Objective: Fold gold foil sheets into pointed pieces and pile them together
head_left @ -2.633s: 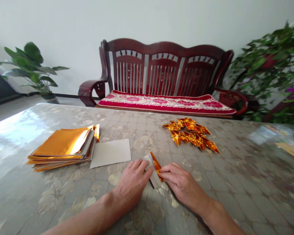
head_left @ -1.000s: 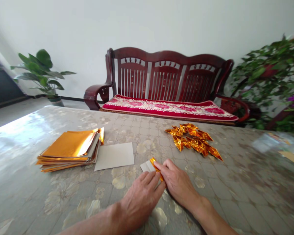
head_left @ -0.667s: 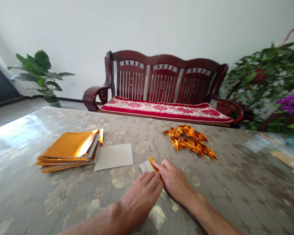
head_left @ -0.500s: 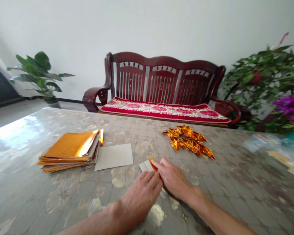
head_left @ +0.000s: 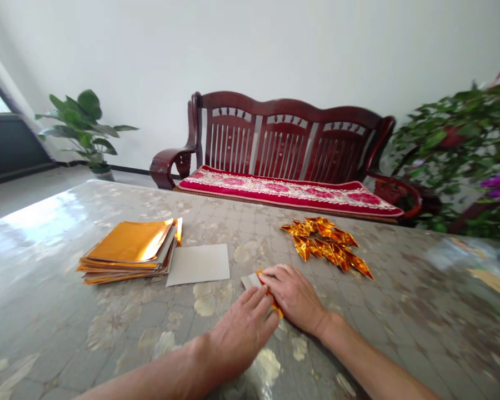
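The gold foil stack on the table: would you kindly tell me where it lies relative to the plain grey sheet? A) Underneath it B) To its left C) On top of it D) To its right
B: in the head view, the gold foil stack lies to the left of the plain grey sheet.

The small folded strip (head_left: pixel 275 309) is shiny orange-gold on one face and dull white on the other. The pointed folded pieces (head_left: pixel 323 244) flash the same gold, and the stack of foil sheets (head_left: pixel 129 250) glows warm orange-gold, its edges banded gold and grey. The plain card (head_left: pixel 198 265) is pale grey. The desk (head_left: pixel 400 316) is grey-green, patterned with cream flowers and a tile-like lattice. The bench (head_left: pixel 283 119) is dark reddish-brown wood; its cushion (head_left: pixel 287 194) is crimson with pink roses and a cream border.
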### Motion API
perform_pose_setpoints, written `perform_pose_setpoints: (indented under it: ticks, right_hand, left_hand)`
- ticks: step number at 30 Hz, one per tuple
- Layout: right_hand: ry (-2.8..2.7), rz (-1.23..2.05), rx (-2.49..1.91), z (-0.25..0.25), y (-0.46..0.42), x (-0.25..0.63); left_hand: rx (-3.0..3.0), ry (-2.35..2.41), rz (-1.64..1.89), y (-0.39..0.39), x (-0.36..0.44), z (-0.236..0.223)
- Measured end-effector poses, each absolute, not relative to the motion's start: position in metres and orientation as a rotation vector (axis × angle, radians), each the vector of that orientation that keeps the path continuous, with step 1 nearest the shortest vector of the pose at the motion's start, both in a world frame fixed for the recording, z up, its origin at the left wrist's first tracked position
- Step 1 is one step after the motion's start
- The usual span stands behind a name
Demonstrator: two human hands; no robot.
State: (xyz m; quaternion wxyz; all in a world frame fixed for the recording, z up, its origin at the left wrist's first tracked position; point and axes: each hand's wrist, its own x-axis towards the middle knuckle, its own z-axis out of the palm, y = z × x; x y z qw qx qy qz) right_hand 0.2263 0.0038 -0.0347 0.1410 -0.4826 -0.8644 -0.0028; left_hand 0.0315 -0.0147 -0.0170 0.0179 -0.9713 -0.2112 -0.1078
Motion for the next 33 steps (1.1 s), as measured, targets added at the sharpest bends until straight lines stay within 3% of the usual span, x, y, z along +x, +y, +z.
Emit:
perform_pose_setpoints:
  ticks: [33]
  right_hand:
    - [-2.474,0.226,-1.533,-0.034,0.042,0.226]
  left_hand:
    - [-3.162,-0.872,-0.253,-0.02,0.036,-0.016]
